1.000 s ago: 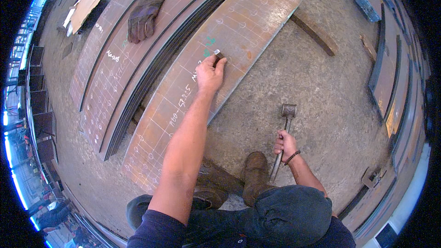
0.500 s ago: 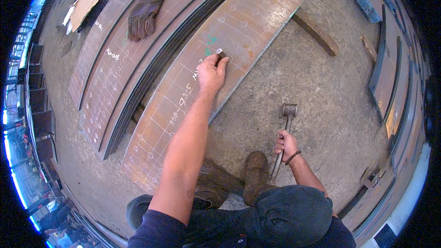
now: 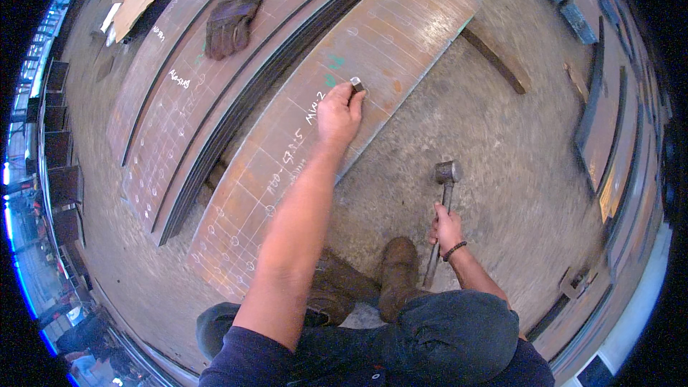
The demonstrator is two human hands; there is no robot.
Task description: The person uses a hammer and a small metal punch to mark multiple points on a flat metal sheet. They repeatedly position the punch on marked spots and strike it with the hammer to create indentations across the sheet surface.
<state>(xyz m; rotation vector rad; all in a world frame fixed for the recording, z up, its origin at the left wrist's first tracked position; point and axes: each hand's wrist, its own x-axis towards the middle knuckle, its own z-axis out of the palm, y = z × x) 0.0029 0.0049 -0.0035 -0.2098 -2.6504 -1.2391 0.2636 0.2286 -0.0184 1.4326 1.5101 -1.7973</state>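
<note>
The left hand (image 3: 340, 115) is pinching a short, dark, bright-ended metal block (image 3: 357, 85) between thumb and curled fingers, over the middle of a rust-brown, chalk-marked steel plate (image 3: 393, 57). Near right, the right hand (image 3: 448, 228) is gripping a grey, long-handled metal hammer (image 3: 446, 174) in a fist.

Left arm (image 3: 294, 244) extends forward, left fingers (image 3: 355, 104) pinched; right fingers (image 3: 435, 228) curl tightly.

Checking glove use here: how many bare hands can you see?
2: the left hand pinches a short metal piece at the steel plate; the right hand grips a hammer over the floor. Any hands in the background are too small or blurred to tell.
</note>
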